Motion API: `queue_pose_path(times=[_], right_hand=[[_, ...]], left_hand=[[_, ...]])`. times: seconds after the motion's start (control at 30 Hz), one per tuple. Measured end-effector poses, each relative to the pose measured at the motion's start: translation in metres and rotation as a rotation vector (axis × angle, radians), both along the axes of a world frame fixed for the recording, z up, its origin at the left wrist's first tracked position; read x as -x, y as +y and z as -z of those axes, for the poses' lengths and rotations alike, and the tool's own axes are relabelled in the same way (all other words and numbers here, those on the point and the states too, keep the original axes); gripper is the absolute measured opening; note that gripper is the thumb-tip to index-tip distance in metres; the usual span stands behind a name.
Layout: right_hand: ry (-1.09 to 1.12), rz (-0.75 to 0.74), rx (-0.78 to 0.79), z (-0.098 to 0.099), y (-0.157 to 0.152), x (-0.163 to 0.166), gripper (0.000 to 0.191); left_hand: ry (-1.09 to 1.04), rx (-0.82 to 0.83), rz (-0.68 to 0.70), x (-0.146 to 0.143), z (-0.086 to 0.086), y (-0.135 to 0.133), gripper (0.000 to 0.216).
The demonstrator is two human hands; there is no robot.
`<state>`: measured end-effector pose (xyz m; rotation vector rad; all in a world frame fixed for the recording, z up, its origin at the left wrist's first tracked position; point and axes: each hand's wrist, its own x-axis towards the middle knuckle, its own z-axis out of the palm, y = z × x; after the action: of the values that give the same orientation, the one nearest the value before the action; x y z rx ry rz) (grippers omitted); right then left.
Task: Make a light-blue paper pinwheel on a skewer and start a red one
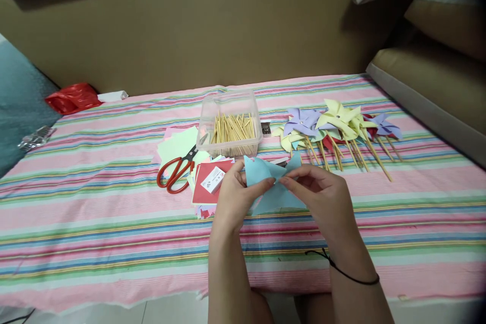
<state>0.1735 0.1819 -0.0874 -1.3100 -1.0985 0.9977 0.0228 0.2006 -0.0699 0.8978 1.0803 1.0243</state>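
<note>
Blue paper: thin, matte light-blue sheet (279, 200) with pointed corners, partly folded in toward its middle; held up between the hands above the near-middle of the cloth.
Left hand: thumb and fingers (237, 195) pinch the sheet's left side, thumb tip pressed near the centre.
Right hand: fingertips and thumb (324, 195) pinch the sheet right of centre; thin black cord (359, 281) round the wrist.
Paper stack: just left of the left hand; smooth red square (201, 190) uppermost, small white printed packet (213, 180) on it.
Scissors: orange-red looped handles, dark metal blades (190, 156), lying partly over pale-green paper (175, 144), farther left.
Box: clear, hard plastic tub (259, 131), beyond the hands; slim straw-coloured wooden sticks (235, 129) heaped inside.
Pinwheels: far right, a cluster of curled paper pinwheels (301, 122) in lilac, yellow and red, on round sticks.
Ground: woven striped cloth (114, 217), lightly creased.
Far left: crumpled, glossy red plastic (74, 98).
</note>
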Motion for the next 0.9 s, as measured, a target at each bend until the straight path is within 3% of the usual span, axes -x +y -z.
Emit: queue_pose_path(times=[0.9], right_hand=[[-0.186, 0.07, -0.082, -0.0012, 0.0012, 0.0069, 0.011]], left_hand=[[-0.079, -0.002, -0.008, -0.0001, 0.0016, 0.0004, 0.028]])
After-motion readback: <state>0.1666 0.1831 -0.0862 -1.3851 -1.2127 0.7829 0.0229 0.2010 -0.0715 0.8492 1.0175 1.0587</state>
